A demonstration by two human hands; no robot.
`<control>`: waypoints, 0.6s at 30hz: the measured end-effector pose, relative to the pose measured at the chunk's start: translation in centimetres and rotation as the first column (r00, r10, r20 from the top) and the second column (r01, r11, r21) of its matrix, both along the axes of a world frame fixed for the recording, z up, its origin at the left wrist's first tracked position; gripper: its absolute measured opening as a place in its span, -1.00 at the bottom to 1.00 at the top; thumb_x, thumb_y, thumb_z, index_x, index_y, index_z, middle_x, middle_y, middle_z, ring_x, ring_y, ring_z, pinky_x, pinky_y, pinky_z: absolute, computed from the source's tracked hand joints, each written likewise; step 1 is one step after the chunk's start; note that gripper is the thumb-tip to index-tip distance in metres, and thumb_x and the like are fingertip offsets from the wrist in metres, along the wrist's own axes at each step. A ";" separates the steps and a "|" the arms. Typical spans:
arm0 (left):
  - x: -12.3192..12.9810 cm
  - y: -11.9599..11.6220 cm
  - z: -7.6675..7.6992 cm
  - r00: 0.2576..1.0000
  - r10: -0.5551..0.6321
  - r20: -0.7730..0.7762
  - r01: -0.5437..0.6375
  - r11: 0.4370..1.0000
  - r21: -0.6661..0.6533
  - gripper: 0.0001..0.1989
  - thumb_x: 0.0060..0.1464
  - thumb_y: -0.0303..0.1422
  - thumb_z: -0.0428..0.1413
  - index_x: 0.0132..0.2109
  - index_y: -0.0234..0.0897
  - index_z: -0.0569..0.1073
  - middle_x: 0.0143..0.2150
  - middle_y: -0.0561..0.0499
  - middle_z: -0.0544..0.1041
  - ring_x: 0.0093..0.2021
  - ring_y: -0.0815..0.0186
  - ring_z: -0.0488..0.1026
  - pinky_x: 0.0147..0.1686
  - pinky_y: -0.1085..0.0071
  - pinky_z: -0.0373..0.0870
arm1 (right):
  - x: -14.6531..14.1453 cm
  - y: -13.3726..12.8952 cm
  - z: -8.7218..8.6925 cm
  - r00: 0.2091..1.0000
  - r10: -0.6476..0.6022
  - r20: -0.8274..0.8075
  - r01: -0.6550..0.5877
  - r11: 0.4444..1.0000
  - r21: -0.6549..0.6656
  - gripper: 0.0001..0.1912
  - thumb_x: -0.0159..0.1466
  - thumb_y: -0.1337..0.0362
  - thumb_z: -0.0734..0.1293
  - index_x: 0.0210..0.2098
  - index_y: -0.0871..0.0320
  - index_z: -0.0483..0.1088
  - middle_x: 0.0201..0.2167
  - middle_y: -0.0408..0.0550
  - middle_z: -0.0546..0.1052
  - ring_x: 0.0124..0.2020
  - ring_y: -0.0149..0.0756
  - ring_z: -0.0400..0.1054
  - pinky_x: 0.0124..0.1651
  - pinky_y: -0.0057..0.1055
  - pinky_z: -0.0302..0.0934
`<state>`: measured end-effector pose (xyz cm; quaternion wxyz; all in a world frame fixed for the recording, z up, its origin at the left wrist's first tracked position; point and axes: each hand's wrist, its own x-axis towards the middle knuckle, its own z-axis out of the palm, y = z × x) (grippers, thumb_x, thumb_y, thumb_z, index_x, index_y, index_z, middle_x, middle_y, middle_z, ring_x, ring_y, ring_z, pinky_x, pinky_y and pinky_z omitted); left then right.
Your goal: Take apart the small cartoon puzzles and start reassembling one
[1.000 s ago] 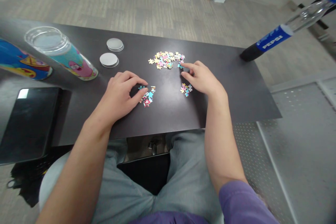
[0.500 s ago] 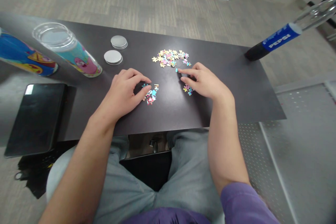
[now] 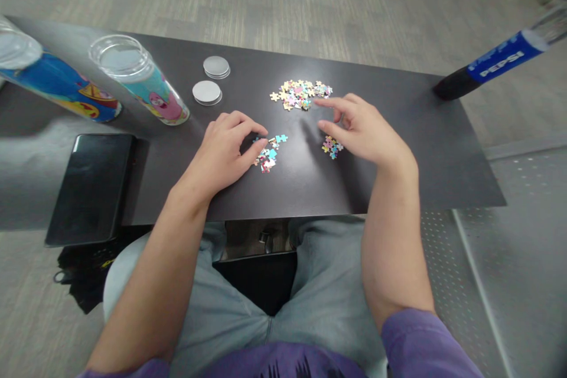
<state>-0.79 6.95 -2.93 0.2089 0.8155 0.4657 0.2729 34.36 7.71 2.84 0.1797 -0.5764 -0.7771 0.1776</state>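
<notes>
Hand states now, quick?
Left hand: open, loosely curled at left puzzle cluster; touch unclear.
Right hand: open, nothing visibly held, near large puzzle pile.

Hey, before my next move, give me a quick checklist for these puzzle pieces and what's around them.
Right hand unloaded: ok, no piece shows between its parted thumb and index finger.
Left hand not touching the left cluster: cannot tell, it partly hides it.
Far pile separate from left cluster and right cluster: ok.
Pepsi bottle standing away from both hands: ok.
Every piece face up: cannot tell, too small.
</notes>
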 end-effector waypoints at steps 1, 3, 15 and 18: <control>0.0 0.0 -0.1 1.000 0.001 0.009 -0.001 1.000 0.005 -0.80 0.61 -0.15 0.28 0.17 0.03 0.79 0.21 -0.13 0.79 0.26 -0.15 0.69 0.37 -0.20 0.57 | 1.0 0.3 -0.1 0.999 -0.053 -0.001 0.053 0.998 0.029 -0.40 0.61 0.09 0.55 0.58 -0.03 0.76 -0.01 0.10 0.67 -0.01 0.14 0.56 0.32 0.10 0.52; 0.1 0.0 -0.3 1.000 0.003 0.018 -0.004 1.000 0.014 -0.79 0.60 -0.13 0.28 0.16 0.03 0.80 0.20 -0.14 0.79 0.25 -0.16 0.69 0.35 -0.22 0.58 | 2.8 0.7 -0.5 0.992 -0.123 -0.007 0.123 0.992 0.036 -0.41 0.56 0.13 0.54 0.53 0.04 0.78 -0.09 0.09 0.66 -0.06 0.13 0.55 0.30 0.13 0.52; -0.3 0.5 -0.3 1.000 -0.012 0.013 0.012 1.000 0.007 -0.78 0.56 -0.10 0.33 0.17 0.04 0.82 0.20 -0.14 0.80 0.25 -0.18 0.71 0.35 -0.20 0.59 | 3.9 1.6 -2.6 0.984 -0.163 0.069 0.166 0.985 -0.053 -0.34 0.56 0.07 0.56 0.59 0.08 0.77 -0.28 -0.02 0.56 -0.01 0.21 0.55 0.30 0.17 0.50; -0.3 0.5 -0.3 1.000 -0.006 0.006 0.006 1.000 0.003 -0.78 0.56 -0.09 0.33 0.17 0.05 0.83 0.19 -0.14 0.81 0.25 -0.18 0.69 0.36 -0.21 0.59 | 3.6 1.4 -2.2 0.987 -0.132 0.092 0.141 0.985 -0.100 -0.39 0.60 0.06 0.55 0.55 0.07 0.81 -0.31 -0.03 0.54 -0.01 0.21 0.53 0.28 0.14 0.49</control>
